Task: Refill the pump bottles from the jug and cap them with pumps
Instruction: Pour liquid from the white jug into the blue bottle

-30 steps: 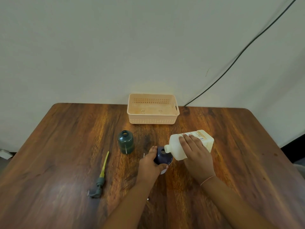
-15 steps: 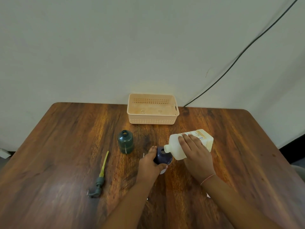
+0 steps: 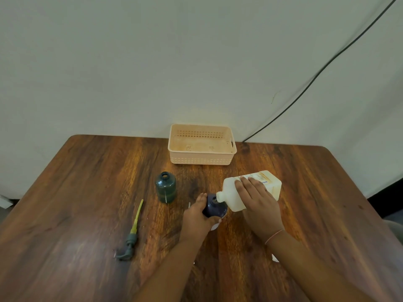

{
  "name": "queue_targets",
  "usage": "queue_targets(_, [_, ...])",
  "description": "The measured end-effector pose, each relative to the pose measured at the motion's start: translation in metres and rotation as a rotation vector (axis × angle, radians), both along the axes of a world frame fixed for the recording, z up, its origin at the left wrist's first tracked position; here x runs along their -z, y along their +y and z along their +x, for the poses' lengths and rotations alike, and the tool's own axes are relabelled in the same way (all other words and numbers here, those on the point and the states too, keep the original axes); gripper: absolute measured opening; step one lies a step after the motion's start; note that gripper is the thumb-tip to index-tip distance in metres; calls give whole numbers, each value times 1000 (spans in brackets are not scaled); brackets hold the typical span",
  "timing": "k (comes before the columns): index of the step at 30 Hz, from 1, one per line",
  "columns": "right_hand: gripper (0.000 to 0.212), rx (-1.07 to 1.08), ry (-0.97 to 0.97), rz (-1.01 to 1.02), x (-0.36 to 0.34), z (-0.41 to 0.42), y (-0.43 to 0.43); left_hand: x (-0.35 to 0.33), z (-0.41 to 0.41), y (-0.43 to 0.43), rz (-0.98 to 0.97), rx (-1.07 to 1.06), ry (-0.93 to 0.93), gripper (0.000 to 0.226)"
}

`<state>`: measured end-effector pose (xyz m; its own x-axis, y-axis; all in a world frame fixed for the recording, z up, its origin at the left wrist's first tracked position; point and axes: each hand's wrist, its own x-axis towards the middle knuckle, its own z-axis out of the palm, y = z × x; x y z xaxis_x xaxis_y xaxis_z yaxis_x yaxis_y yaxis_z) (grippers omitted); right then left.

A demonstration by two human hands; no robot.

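Observation:
My left hand (image 3: 196,216) grips a dark blue bottle (image 3: 214,208) standing on the table. My right hand (image 3: 257,203) holds a white jug (image 3: 231,195) tilted on its side, its spout right over the blue bottle's open mouth. A dark green bottle (image 3: 165,187) stands uncapped to the left. A grey pump with a yellow tube (image 3: 132,234) lies on the table further left.
A peach plastic basket (image 3: 201,159) sits at the back of the wooden table (image 3: 76,192), against the wall. A black cable (image 3: 316,75) runs up the wall at the right. A small white scrap (image 3: 275,258) shows beside my right forearm.
Nothing has visibly changed; the jug stays tilted over the blue bottle with both hands in place.

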<state>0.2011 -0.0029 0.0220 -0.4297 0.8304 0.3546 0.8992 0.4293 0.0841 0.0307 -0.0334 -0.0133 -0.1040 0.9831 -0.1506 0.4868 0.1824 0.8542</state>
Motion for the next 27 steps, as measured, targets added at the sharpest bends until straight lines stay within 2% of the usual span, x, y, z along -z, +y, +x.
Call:
queue_targets(5, [69,-4,-12,9,0,0,0,1,0,-1,12,1,-12,76])
queue_targets(27, [67,-11,-10,4,0,0,1,3,1,0,1,-28,-39,83])
